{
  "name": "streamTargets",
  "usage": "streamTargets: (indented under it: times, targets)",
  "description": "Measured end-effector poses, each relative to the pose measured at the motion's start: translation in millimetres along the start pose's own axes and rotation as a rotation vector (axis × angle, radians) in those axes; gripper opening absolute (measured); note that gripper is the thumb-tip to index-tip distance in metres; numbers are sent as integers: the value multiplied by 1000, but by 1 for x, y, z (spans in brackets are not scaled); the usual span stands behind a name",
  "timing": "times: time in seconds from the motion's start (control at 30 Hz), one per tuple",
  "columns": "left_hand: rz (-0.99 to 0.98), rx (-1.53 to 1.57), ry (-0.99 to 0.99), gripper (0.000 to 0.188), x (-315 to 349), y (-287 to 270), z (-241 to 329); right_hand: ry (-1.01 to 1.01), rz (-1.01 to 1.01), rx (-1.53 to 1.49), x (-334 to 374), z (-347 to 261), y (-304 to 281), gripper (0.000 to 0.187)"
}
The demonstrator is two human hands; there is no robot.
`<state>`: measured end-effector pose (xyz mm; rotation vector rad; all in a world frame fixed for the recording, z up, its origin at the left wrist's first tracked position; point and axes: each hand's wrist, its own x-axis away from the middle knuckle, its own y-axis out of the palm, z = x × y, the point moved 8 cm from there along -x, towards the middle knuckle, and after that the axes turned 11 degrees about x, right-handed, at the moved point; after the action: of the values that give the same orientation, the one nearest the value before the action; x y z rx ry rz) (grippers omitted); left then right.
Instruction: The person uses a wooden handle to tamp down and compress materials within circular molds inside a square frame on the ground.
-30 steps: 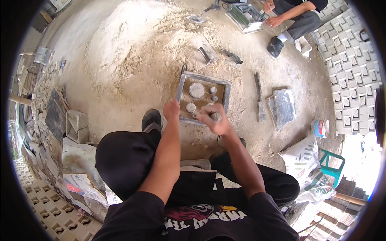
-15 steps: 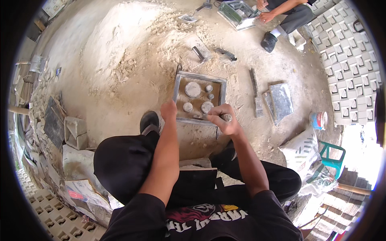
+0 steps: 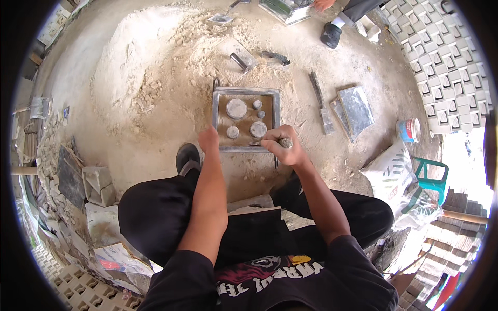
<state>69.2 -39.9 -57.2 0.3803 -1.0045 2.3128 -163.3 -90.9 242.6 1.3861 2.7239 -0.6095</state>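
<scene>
A rectangular metal mould frame (image 3: 276,111) lies on the dusty floor in front of me, with sandy material inside. Several round grey discs of different sizes rest on this fill, the largest disc (image 3: 236,109) at the far left. My left hand (image 3: 208,140) is closed at the frame's near left side, its fingertips partly hidden. With my right hand (image 3: 284,146) I grip the pale round handle of a small trowel (image 3: 256,143). Its blade reaches inside the near right part of the frame, close to the near right disc (image 3: 258,129); my fingers hide part of it.
Beyond the frame are a sand heap (image 3: 140,46), a hammer-like tool (image 3: 239,62) and a dark-handled brush-like tool (image 3: 274,56). Right of it lie a long flat tool (image 3: 321,106), metal plates (image 3: 355,111), a bucket (image 3: 409,129) and a sack (image 3: 389,168). A co-worker's hand (image 3: 322,4) shows at the top.
The whole view has shifted, so the floor things sit higher and farther left. Both my hands keep nearly the same places at the frame. Less of the co-worker shows.
</scene>
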Motion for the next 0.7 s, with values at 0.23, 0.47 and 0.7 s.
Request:
streamTargets:
  times: [0.23, 0.47, 0.7]
  targets:
    - [-43, 17, 13, 64, 16, -2, 12, 162, -18, -29, 8, 22, -13, 32]
    - [-67, -84, 163, 63, -15, 9, -8, 16, -176, -29, 14, 27, -10, 22]
    - [-20, -106, 151, 60, -22, 14, -21, -61, -140, 43, 13, 26, -20, 19]
